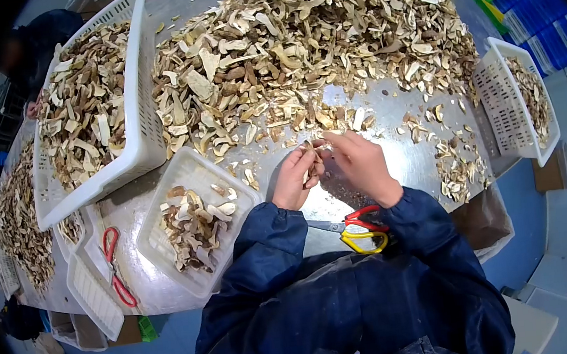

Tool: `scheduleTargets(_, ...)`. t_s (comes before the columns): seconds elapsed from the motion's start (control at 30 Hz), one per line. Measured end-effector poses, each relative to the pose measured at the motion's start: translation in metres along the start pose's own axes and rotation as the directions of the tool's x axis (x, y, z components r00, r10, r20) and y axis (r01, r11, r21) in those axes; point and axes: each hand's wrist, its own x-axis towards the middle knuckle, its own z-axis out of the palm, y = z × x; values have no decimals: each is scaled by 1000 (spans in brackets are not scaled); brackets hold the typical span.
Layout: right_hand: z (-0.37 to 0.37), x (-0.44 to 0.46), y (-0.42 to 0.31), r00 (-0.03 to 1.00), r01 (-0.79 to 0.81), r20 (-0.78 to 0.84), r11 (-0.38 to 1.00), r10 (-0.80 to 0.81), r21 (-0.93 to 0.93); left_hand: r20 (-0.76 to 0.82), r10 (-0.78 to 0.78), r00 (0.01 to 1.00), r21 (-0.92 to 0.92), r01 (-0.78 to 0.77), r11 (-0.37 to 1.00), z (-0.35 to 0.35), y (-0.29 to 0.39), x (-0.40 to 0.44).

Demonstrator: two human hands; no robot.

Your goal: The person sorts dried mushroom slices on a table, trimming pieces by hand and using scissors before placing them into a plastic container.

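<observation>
My left hand (292,180) is closed around a brownish dried mushroom slice (310,167) in front of my body. Close beside it, my right hand (364,166) has its fingers bent, with the fingertips brought together near the top of that slice. What sits between the right fingertips is too small to make out. Below my hands, scissors (356,230) with one red and one yellow handle lie on the metal table (276,237). A big heap of dried mushroom slices (310,41) spreads just beyond my hands.
To the left stand a shallow white tray (148,236) of slices and a tall white basket (144,123) full of them. Red-handled scissors (113,266) lie near the left edge. Another white basket (499,103) is at right, below blue crates (538,15). A person (48,43) is at far left.
</observation>
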Motion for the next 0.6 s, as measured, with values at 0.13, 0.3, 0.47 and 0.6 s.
scheduleTargets(0.13, -40, -36, -3, 951, -235, 233, 964, 203, 121, -2, 14, 1000, 81, -14, 997, -1, 5, -2)
scheduleTargets(0.3, -74, -84, -30, 709, -259, 686, 965, 162, 40, 17, 110, 994, 173, -111, 979, -4, -3, 2)
scheduleTargets(0.47, -78, -106, -42, 721, -84, 686, 995, 93, -47, 89, 122, 989, 166, -135, 977, 2, -1, 1)
scheduleTargets(0.6, -79, -113, -41, 649, -146, 741, 984, 171, -99, 49, 98, 994, 224, -107, 969, 21, 11, -13)
